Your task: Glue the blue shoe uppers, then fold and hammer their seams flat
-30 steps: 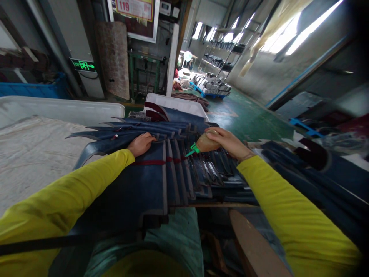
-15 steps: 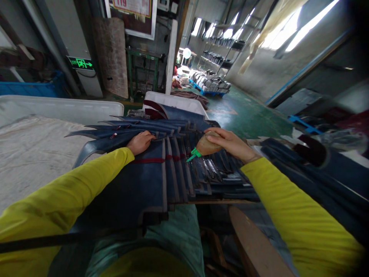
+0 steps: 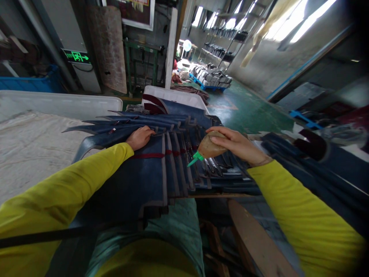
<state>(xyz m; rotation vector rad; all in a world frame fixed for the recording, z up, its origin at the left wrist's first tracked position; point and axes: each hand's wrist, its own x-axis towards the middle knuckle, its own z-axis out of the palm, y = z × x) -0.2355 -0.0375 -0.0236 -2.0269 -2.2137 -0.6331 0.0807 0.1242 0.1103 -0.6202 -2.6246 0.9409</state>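
My right hand [image 3: 238, 143] is wrapped around a tan squeeze bottle [image 3: 211, 145], tilted so its green nozzle [image 3: 197, 157] points down and left, just over the overlapping edges. Beneath it, dark blue panels [image 3: 144, 171] with grey edging and a dark red stripe lie fanned like steps. Wet-looking shine shows on the strips [image 3: 211, 165] below and right of the bottle. On the left, my left hand [image 3: 141, 137] rests at the upper part of the top panel, fingers closed at its edge; the fingertips are partly hidden.
A white bin [image 3: 115, 103] with pale cloth stands at the left, and another white tub [image 3: 175, 94] behind the panels. More dark blue pieces [image 3: 291, 165] lie at the right. A brown board [image 3: 253, 234] leans below the table edge.
My right hand has moved the bottle slightly down along the fanned edges toward me. The left hand keeps its place on the panels. The view has tilted a little.
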